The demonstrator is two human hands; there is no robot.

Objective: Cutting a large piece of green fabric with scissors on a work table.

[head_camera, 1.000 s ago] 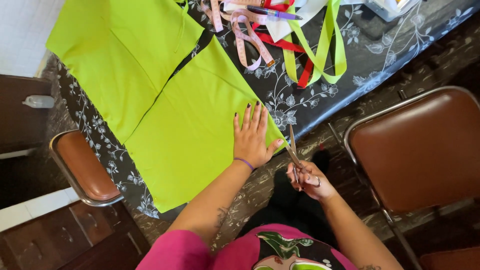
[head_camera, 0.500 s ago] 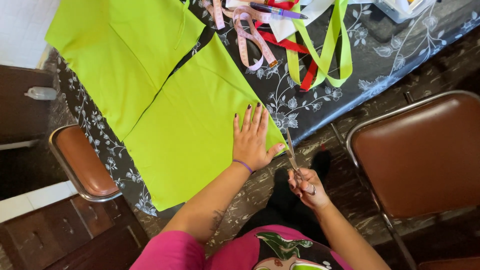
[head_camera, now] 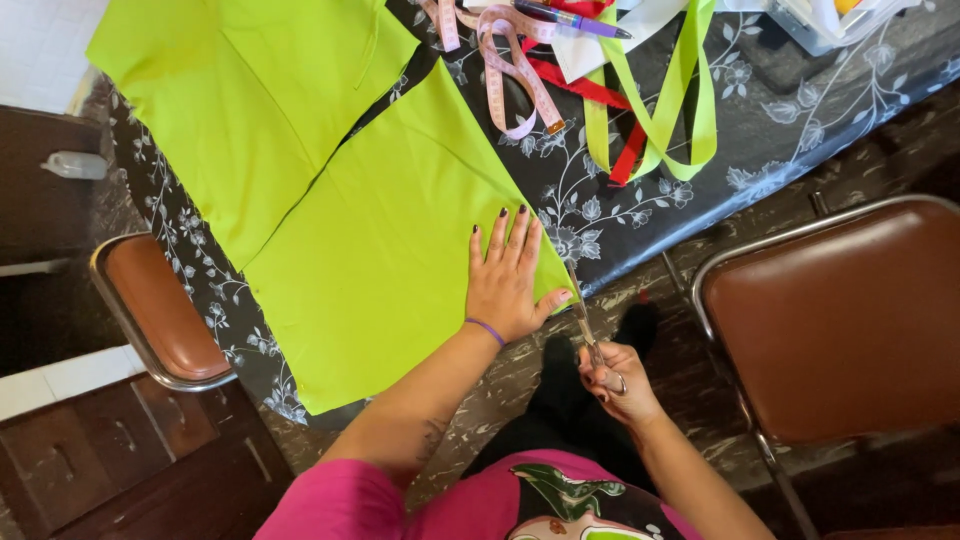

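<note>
Left hand (head_camera: 508, 282): your palm lies flat, fingers spread, on the lime-green fabric panel (head_camera: 390, 250), centre frame | Right hand (head_camera: 612, 378): you grip the scissors (head_camera: 585, 325) at the panel's lower-right corner | Surface: floral black tablecloth (head_camera: 640, 200).

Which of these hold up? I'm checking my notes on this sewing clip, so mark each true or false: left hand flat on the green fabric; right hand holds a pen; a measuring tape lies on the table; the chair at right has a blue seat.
1. The left hand lies flat on the lime green fabric: true.
2. The right hand holds a pen: false, it grips scissors at the fabric's edge.
3. A pink measuring tape lies on the table: true.
4. The chair at right has a blue seat: false, it is brown.
</note>
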